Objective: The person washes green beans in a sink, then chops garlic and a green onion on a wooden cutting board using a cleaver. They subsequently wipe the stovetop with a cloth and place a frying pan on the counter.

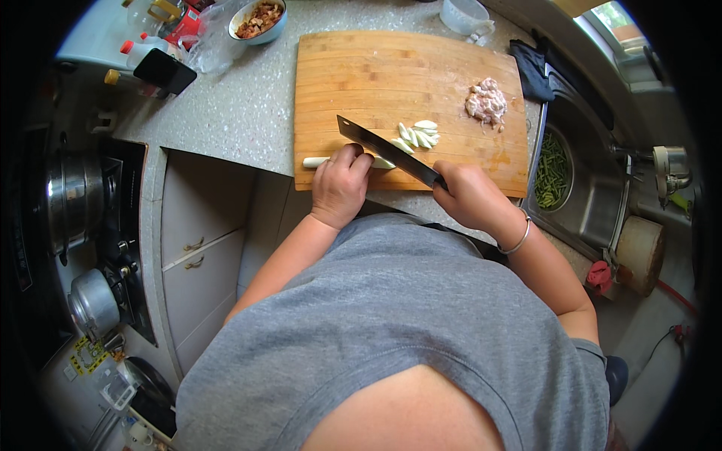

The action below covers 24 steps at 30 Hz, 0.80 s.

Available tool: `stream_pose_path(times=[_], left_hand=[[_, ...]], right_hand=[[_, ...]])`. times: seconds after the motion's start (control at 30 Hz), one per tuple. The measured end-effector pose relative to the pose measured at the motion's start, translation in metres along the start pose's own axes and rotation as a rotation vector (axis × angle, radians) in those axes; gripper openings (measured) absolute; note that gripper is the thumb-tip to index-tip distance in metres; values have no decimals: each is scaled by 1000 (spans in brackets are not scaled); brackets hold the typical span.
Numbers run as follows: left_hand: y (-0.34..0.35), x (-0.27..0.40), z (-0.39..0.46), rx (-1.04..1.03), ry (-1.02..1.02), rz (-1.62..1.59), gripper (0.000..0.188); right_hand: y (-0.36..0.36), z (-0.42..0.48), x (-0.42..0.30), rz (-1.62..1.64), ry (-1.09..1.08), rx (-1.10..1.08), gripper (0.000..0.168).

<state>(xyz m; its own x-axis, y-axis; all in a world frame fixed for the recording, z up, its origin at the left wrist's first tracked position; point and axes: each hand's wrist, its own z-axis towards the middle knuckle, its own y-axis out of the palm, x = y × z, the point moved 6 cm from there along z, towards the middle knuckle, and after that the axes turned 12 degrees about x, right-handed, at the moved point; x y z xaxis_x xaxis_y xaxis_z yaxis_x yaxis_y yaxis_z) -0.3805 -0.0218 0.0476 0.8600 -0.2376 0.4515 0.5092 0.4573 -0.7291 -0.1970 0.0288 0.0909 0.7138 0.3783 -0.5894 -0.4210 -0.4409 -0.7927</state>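
My left hand (342,183) presses a white leek or scallion stalk (313,162) against the wooden cutting board (395,67), near its front edge. The fingers cover the stalk's middle; both ends show. A cleaver-type kitchen knife (386,149) is gripped by its dark handle in my right hand (471,194). Its blade slants up and left across the board, just beyond the left fingertips and close to the stalk's cut end. Slanted white slices (418,136) lie in a small pile past the blade. Chopped raw meat (486,102) sits in a heap at the board's right.
A bowl of food (258,22), bottles (148,51) and a phone (165,71) stand at the back left. A plastic measuring cup (465,16) is behind the board. Right of it, the sink (598,191) holds cut green beans (551,172). Pots (95,304) stand on the left stove.
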Motion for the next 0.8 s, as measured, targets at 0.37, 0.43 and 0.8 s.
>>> stream_pose_path(times=[0.37, 0.43, 0.8], left_hand=[[-2, 2, 3, -62, -39, -41, 15], [-1, 0, 2, -93, -24, -46, 15], [1, 2, -5, -66, -3, -34, 10]], right_hand=[[22, 29, 11, 84, 92, 297, 18], [8, 23, 12, 173, 143, 262, 19], [13, -6, -3, 79, 37, 42, 15]])
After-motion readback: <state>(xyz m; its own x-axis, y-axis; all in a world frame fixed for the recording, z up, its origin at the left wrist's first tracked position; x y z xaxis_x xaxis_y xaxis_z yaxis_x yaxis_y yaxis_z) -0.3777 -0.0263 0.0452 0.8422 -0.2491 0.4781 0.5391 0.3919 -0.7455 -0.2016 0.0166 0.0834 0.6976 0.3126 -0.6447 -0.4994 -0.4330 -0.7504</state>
